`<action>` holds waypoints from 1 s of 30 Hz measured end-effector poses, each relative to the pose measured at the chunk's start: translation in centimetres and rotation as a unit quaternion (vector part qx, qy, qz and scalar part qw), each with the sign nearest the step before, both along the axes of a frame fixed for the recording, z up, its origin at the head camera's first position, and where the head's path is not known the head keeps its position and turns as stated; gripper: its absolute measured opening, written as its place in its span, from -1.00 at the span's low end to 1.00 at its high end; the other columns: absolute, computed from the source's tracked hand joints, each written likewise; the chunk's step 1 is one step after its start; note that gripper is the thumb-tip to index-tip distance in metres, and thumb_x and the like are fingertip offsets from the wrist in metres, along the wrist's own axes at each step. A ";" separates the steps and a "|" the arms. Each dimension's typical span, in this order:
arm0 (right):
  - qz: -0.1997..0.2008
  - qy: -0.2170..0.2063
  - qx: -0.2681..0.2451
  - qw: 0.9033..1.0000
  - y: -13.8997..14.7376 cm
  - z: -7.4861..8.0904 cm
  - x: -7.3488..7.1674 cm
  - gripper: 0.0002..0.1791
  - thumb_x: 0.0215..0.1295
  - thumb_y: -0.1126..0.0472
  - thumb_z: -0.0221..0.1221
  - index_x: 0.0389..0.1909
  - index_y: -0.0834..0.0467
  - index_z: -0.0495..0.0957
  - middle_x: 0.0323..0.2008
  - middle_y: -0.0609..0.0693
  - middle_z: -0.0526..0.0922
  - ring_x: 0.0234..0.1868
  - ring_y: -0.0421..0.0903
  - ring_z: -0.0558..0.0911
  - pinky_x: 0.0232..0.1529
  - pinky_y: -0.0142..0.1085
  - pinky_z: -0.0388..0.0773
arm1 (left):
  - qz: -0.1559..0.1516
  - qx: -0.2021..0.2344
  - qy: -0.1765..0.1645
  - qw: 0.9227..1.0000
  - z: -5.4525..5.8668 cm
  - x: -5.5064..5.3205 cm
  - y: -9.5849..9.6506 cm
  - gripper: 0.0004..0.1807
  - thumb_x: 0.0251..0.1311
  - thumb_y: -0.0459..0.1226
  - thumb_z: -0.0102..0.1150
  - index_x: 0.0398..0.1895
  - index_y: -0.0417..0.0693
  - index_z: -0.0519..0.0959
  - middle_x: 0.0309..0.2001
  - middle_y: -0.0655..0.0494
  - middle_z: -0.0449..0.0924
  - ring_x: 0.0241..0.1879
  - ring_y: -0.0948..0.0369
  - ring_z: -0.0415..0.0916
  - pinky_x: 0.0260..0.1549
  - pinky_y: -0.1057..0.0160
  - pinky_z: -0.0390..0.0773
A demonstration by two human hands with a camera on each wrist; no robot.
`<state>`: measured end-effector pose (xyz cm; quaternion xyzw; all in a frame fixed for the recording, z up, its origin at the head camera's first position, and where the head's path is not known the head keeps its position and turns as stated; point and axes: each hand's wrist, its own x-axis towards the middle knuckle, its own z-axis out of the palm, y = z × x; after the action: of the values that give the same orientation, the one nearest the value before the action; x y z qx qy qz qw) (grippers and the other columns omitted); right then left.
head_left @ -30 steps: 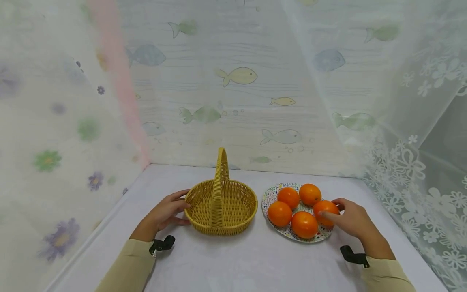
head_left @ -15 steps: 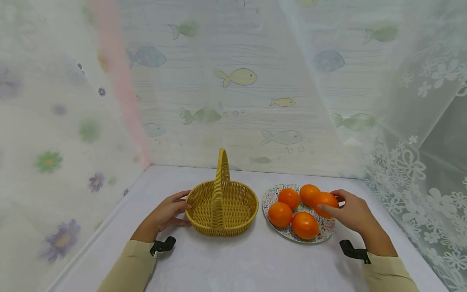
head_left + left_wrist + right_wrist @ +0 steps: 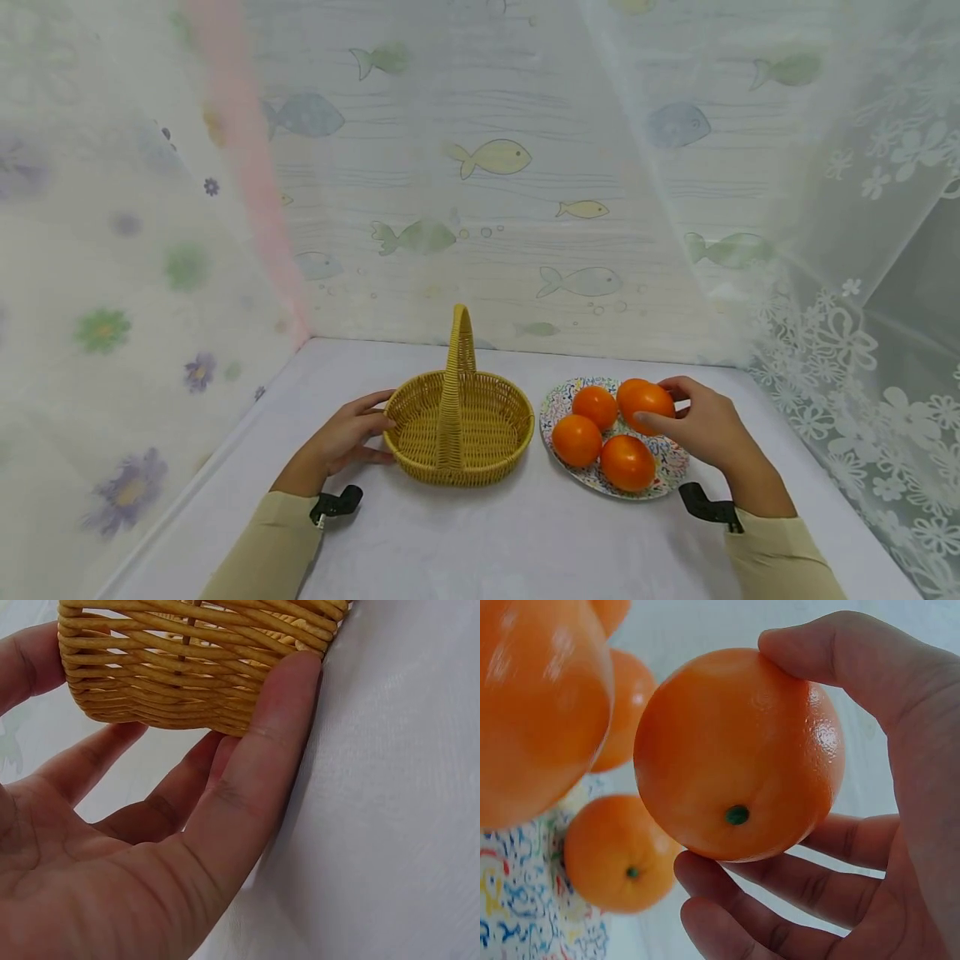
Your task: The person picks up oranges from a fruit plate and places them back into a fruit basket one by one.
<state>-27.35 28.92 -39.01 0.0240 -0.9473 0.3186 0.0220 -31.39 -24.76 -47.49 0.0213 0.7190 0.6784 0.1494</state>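
Note:
My right hand [image 3: 705, 421] holds an orange [image 3: 651, 407] above the right side of a patterned plate [image 3: 671, 467]. The right wrist view shows the thumb on one side of this orange [image 3: 739, 750] and the fingers on the other, its small green stem mark facing the camera. Several more oranges lie on the plate, one [image 3: 628, 463] at its front. My left hand [image 3: 348, 433] holds the left end of a yellow woven basket [image 3: 480, 467] with an upright handle. In the left wrist view the thumb [image 3: 247, 772] presses the basket's wall [image 3: 172, 667] near the tabletop.
A white cloth [image 3: 480, 542] covers the table. Behind it hangs a curtain [image 3: 487, 250] printed with fish. Sheer floral curtains [image 3: 832, 392] line the right side, and a flower-patterned one [image 3: 150, 375] lines the left.
The right hand has lifted one orange from the plate's right side and moved it left and up, so it overlaps the rear orange. The left hand and basket stay in place.

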 end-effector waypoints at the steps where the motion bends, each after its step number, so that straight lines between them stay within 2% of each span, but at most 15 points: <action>1: 0.002 0.000 -0.003 1.000 -0.2 0.1 -0.1 -0.06 0.14 -0.45 0.34 0.32 0.15 0.43 0.14 0.22 0.62 0.04 0.12 0.62 -0.25 -0.19 0.74 | -0.002 0.000 0.001 1.000 0.0 0.0 0.0 -0.29 0.40 -0.33 0.12 0.60 0.06 0.22 0.42 -0.30 0.39 0.23 -0.08 0.54 -0.09 -0.22 0.75; 9: 0.014 0.006 -0.016 1.000 -2.1 0.5 -0.4 -0.10 0.14 -0.39 0.39 0.30 0.14 0.42 0.16 0.19 0.61 0.05 0.11 0.62 -0.18 -0.16 0.73 | -0.010 0.007 0.004 1.000 -0.2 -0.1 0.1 -0.27 0.37 -0.34 0.15 0.60 0.12 0.23 0.40 -0.31 0.39 0.20 -0.08 0.54 -0.10 -0.24 0.74; 18: 0.034 0.024 -0.044 0.998 -3.5 1.2 -0.6 -0.13 0.13 -0.35 0.42 0.27 0.11 0.40 0.21 0.16 0.59 0.10 0.13 0.67 -0.04 -0.05 0.77 | -0.002 0.010 -0.008 1.000 -0.3 -0.3 0.4 -0.28 0.35 -0.34 0.20 0.56 0.21 0.29 0.40 -0.26 0.40 0.22 -0.07 0.53 -0.10 -0.23 0.74; 22: 0.035 0.027 -0.052 0.998 -3.9 1.4 -0.6 -0.13 0.10 -0.32 0.45 0.27 0.10 0.37 0.22 0.16 0.57 0.12 0.16 0.66 -0.02 0.01 0.76 | -0.013 0.015 -0.008 1.000 -0.3 -0.5 0.6 -0.27 0.37 -0.33 0.22 0.57 0.23 0.28 0.43 -0.28 0.36 0.22 -0.07 0.53 -0.08 -0.24 0.74; 30: 0.054 0.017 -0.063 0.996 -5.5 1.5 -1.1 -0.06 0.08 -0.25 0.49 0.39 0.07 0.33 0.25 0.15 0.56 0.18 0.16 0.61 0.01 0.00 0.76 | -0.013 0.012 -0.012 1.000 -0.3 -0.1 0.1 -0.28 0.41 -0.34 0.21 0.59 0.22 0.26 0.46 -0.26 0.33 0.27 -0.11 0.49 -0.07 -0.24 0.73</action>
<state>-28.41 23.42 -37.52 0.0789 -0.9223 0.3778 0.0219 -31.51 -24.65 -47.79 0.0246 0.7089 0.6850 0.1663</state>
